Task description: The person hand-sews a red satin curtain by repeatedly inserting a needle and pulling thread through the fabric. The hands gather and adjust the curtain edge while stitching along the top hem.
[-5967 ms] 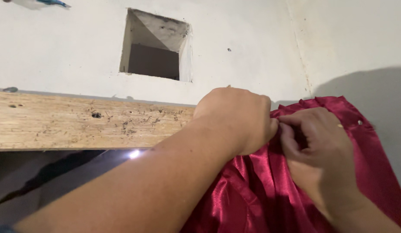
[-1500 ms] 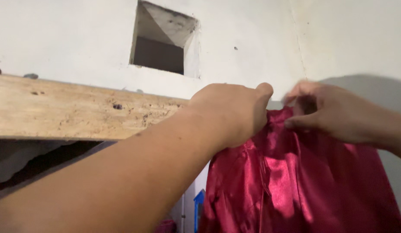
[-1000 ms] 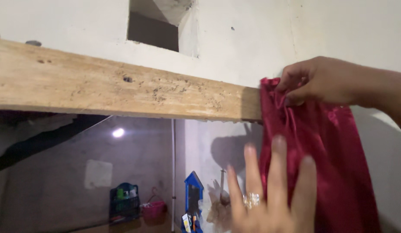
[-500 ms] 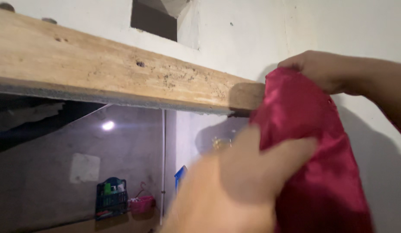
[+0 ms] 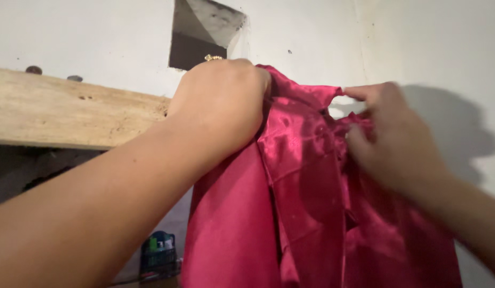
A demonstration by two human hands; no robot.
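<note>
Backdrop: white wall (image 5: 428, 48), wooden beam (image 5: 71, 114) at 9 o'clock.
Left hand (image 5: 221, 101): fisted on red satin cloth (image 5: 301, 202).
Right hand (image 5: 388, 136): cloth edge pinched at 2 o'clock.
Risk: slippery satin may be dropped if either grip loosens.

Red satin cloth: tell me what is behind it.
Behind the shiny red satin cloth a white plastered wall shows at its edges. The rough wooden beam runs in behind it; its end is covered by cloth and left hand.
</note>
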